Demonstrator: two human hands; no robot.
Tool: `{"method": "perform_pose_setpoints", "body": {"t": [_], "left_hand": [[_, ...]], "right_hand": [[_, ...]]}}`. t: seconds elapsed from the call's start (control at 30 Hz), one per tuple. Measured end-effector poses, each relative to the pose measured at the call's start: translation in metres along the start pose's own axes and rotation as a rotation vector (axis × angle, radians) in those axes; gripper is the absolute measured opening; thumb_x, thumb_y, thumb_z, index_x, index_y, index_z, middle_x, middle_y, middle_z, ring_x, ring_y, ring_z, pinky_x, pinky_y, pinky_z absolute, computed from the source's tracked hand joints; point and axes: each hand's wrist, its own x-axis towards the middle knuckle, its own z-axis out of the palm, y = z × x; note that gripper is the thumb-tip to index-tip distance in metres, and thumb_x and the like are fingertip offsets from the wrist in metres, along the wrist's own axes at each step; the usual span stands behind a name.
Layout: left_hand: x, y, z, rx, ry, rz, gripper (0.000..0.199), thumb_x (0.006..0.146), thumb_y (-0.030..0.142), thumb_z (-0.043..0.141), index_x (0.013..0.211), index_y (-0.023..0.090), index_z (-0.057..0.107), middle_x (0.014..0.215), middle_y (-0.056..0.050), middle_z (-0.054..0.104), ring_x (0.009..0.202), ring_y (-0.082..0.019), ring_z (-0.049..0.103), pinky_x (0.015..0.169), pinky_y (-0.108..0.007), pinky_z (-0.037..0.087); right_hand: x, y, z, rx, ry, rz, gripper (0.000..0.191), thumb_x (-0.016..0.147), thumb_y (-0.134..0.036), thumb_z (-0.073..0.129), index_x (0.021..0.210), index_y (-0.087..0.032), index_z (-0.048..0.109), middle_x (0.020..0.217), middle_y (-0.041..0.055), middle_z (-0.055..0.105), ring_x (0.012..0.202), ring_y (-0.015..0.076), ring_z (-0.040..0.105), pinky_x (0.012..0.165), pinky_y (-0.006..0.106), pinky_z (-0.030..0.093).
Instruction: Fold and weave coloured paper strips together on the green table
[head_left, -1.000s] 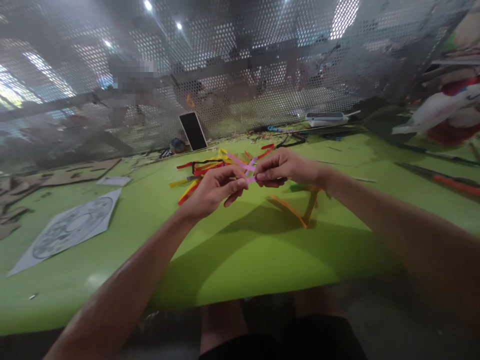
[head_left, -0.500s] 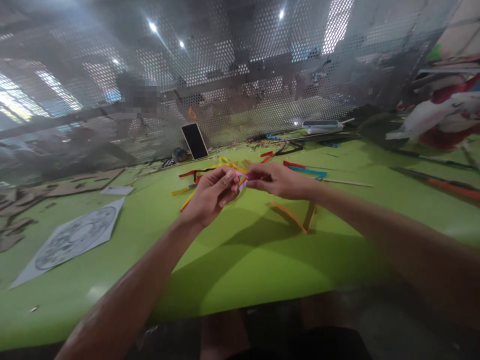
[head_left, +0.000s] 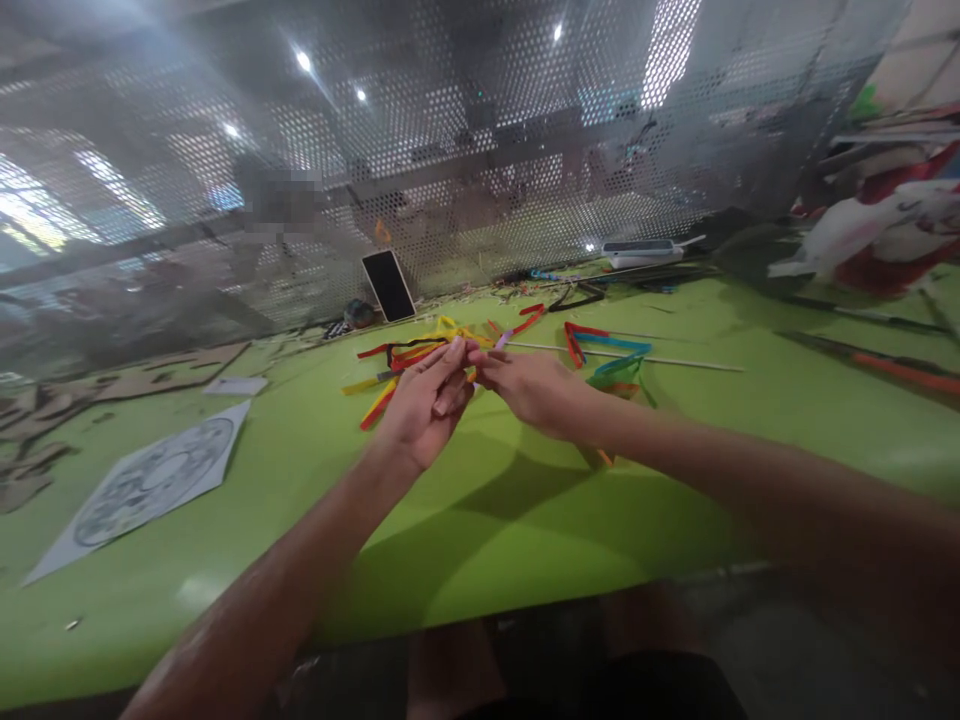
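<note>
My left hand (head_left: 431,400) and my right hand (head_left: 532,390) meet fingertip to fingertip above the table. Between them is a thin pink-purple pipe cleaner (head_left: 503,340), mostly covered by my fingers; one end sticks up past my right fingertips. Both hands are closed in a pinch on it. Just behind my left hand lies a loose bunch of yellow, red and black pipe cleaners (head_left: 409,352). A bent red and blue one (head_left: 611,342) and a green one (head_left: 616,372) lie beyond my right wrist. Under my right forearm, an orange one (head_left: 604,457) is partly hidden.
On the green table (head_left: 262,590), a sheet with a printed round pattern (head_left: 157,480) and cut cardboard (head_left: 142,385) lie left. A dark-screened tablet (head_left: 388,285) leans against the perforated metal panel (head_left: 450,170). A white device (head_left: 641,253) stands at the back; orange-handled scissors-like tool (head_left: 904,371) lies right.
My right hand has moved slightly left and down, its fingers now against my left fingertips. The pink-purple piece is more covered, and the green pipe cleaner has come into sight.
</note>
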Motion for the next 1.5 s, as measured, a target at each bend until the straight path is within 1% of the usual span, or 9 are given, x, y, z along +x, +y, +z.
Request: {"method": "perform_pose_setpoints", "body": {"t": [0.13,0.33,0.53,0.67,0.87,1.03,1.23,1.4,1.5], "left_hand": [[0.001,-0.003,-0.002,0.137,0.025,0.029,0.021,0.087,0.034,0.071,0.087,0.013,0.073,0.053,0.004,0.061,0.035,0.0,0.023,0.041,-0.015,0.034],[0.008,-0.009,-0.005,0.324,0.036,0.139,0.033,0.079,0.044,0.076,0.096,0.016,0.075,0.08,-0.002,0.073,0.047,-0.003,0.05,0.047,-0.018,0.042],[0.007,-0.008,-0.007,0.498,-0.051,0.246,0.035,0.088,0.042,0.065,0.11,0.016,0.074,0.063,0.0,0.066,0.045,-0.008,0.054,0.049,-0.021,0.045],[0.005,-0.007,-0.007,0.441,-0.147,0.214,0.046,0.088,0.033,0.061,0.13,0.015,0.065,0.075,-0.002,0.07,0.051,-0.01,0.058,0.054,-0.024,0.05],[0.008,-0.006,-0.011,0.46,-0.107,0.221,0.044,0.086,0.028,0.06,0.128,0.013,0.067,0.063,0.0,0.064,0.052,-0.01,0.057,0.056,-0.024,0.049],[0.01,-0.006,-0.012,0.422,-0.134,0.188,0.048,0.083,0.024,0.064,0.13,0.015,0.066,0.08,-0.004,0.072,0.057,-0.009,0.058,0.059,-0.025,0.052],[0.019,-0.008,-0.02,0.579,-0.085,0.309,0.043,0.08,0.03,0.071,0.12,0.016,0.072,0.111,-0.011,0.074,0.059,-0.008,0.057,0.055,-0.023,0.051],[0.022,-0.013,-0.029,0.599,-0.071,0.327,0.038,0.076,0.036,0.078,0.109,0.016,0.076,0.07,-0.004,0.073,0.049,-0.009,0.053,0.049,-0.022,0.047],[0.023,-0.016,-0.033,0.632,-0.049,0.334,0.037,0.079,0.043,0.076,0.105,0.016,0.078,0.063,-0.002,0.068,0.046,-0.009,0.052,0.045,-0.021,0.044]], "right_hand": [[-0.001,0.001,0.007,-0.022,0.036,-0.008,0.02,0.097,-0.016,0.042,0.088,-0.012,0.059,0.09,0.0133,0.068,0.07,0.0166,0.054,0.063,0.029,0.034],[-0.004,-0.001,0.008,0.649,0.012,0.202,0.034,0.103,-0.033,0.034,0.075,-0.019,0.047,0.043,-0.0069,0.043,0.036,0.0092,0.043,0.041,0.021,0.034],[-0.002,-0.004,0.003,0.887,0.059,0.199,0.032,0.101,-0.03,0.044,0.072,-0.017,0.051,0.045,-0.007,0.044,0.031,0.0063,0.042,0.032,0.018,0.029],[-0.001,-0.002,0.0,1.102,0.036,0.202,0.036,0.101,-0.034,0.044,0.072,-0.016,0.052,0.044,-0.0056,0.047,0.032,0.0064,0.043,0.032,0.016,0.028],[0.0,0.001,0.003,1.285,0.059,0.218,0.029,0.099,-0.03,0.046,0.074,-0.017,0.053,0.048,-0.0056,0.049,0.034,0.0076,0.045,0.033,0.018,0.032],[0.0,0.001,0.003,1.198,0.047,0.213,0.031,0.101,-0.028,0.043,0.073,-0.017,0.053,0.046,-0.0049,0.049,0.035,0.0075,0.045,0.035,0.018,0.032],[-0.002,-0.004,0.004,1.189,-0.017,0.232,0.029,0.101,-0.028,0.041,0.078,-0.017,0.053,0.05,-0.0051,0.05,0.038,0.007,0.048,0.038,0.018,0.03],[-0.005,-0.007,0.006,1.24,-0.079,0.254,0.027,0.1,-0.029,0.044,0.079,-0.017,0.055,0.054,-0.0041,0.051,0.04,0.0074,0.049,0.039,0.019,0.029],[-0.006,-0.008,0.002,1.344,-0.079,0.293,0.027,0.099,-0.03,0.047,0.077,-0.017,0.056,0.059,-0.0022,0.054,0.042,0.0075,0.048,0.039,0.02,0.029]]}}
